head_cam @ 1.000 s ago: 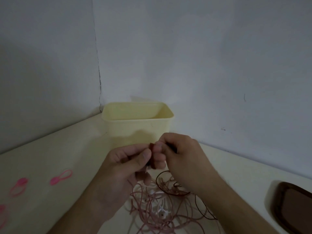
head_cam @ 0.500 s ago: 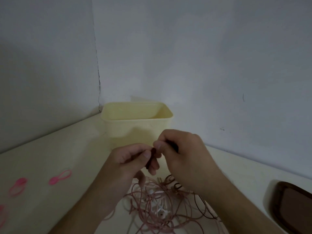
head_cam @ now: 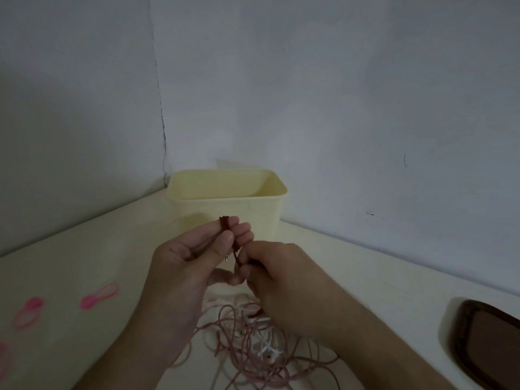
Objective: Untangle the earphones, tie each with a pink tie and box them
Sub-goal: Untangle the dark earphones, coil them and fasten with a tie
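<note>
Both hands have shifted since a moment ago: the left hand (head_cam: 180,266) now holds its coiled dark brown cord (head_cam: 225,225) higher, the coil's top poking above the fingertips, while the right hand (head_cam: 281,280) has dropped lower. Nearest the camera, a tangle of pink and white earphones (head_cam: 253,350) lies on the cream table (head_cam: 84,263) beneath the wrists. Above it, the left thumb and fingers pinch the brown coil; the right hand's curled fingers pinch the same cord just below, and a small metal plug tip hangs between the hands. Pink ties (head_cam: 98,296) lie well off to the left, a dark brown lid (head_cam: 489,339) at the right edge. Farther back, the pale yellow box (head_cam: 228,201) stands open in the wall corner.
</note>
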The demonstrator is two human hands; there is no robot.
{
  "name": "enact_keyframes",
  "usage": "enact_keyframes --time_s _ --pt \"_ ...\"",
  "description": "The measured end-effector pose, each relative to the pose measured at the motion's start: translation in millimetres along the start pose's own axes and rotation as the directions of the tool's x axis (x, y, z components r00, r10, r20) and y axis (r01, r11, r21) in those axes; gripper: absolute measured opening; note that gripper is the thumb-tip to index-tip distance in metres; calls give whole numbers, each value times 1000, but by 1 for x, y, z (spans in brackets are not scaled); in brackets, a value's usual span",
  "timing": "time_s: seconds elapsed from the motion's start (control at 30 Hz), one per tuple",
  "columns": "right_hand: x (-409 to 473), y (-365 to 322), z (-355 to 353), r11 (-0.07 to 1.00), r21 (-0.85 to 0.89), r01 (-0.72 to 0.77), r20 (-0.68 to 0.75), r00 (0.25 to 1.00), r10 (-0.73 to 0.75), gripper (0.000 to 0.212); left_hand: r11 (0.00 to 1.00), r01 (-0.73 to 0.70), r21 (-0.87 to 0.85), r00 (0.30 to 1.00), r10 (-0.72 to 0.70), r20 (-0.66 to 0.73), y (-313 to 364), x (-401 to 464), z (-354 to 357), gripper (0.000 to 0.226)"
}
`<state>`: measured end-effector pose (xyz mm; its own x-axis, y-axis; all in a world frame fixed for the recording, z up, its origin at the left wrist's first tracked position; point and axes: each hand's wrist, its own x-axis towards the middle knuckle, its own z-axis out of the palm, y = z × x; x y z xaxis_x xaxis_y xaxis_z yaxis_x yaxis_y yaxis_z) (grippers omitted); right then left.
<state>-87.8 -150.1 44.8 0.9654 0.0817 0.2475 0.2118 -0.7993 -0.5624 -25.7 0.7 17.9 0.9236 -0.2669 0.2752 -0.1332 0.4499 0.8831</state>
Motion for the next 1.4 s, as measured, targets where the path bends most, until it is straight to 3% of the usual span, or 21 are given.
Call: enact_keyframes --time_s 0.1,0.2,0.37,0.47,0.57,0.63,0.67,0.73,0.8,0.97,1.1,1.27,1.4 --pt "0 -3 -6 1000 12 -26 -15 1000 26 23 940 -108 324 993 117 -8 -6 0 -1 24" --pt "1 1 -19 999 14 -45 -113 993 46 25 911 -110 396 991 73 108 -6 -2 1 29" --pt "1 8 -22 999 -19 -31 -202 979 26 30 976 91 199 948 -146 284 -2 -3 -4 29" --pt "2 10 -15 1000 -6 -11 -201 980 10 34 989 143 -48 954 -125 272 2 -5 -1 17" --pt "0 8 -6 999 -48 -22 -123 992 16 31 978 100 -182 982 -67 179 5 -3 -1 29" --pt "-1 5 0 994 -103 -32 -49 998 27 25 996 35 -82 992 -24 126 4 0 -2 30" --pt "-1 3 0 992 -122 -36 -37 999 32 22 999 -18 51 995 13 99 2 0 -2 29" --pt "-2 0 -7 994 -97 -41 -77 996 33 18 942 -97 322 994 74 82 -3 -1 0 30" --pt "-3 -1 -16 998 -54 -22 -146 989 14 20 896 -101 432 989 42 145 -7 -3 3 35" --pt "-3 -1 -23 990 138 -3 -171 985 27 26 975 94 200 978 -127 163 -4 -3 2 30" --pt "-1 3 -17 986 163 -12 -197 979 44 27 975 216 -55 964 -205 167 2 -3 1 26" --pt "2 9 -11 981 164 -103 -168 977 131 35 950 191 -245 965 -136 226 7 -4 -2 26" --pt "0 1 -5 991 35 -129 -38 991 131 32 965 123 -231 976 -75 205 7 -1 -2 38"
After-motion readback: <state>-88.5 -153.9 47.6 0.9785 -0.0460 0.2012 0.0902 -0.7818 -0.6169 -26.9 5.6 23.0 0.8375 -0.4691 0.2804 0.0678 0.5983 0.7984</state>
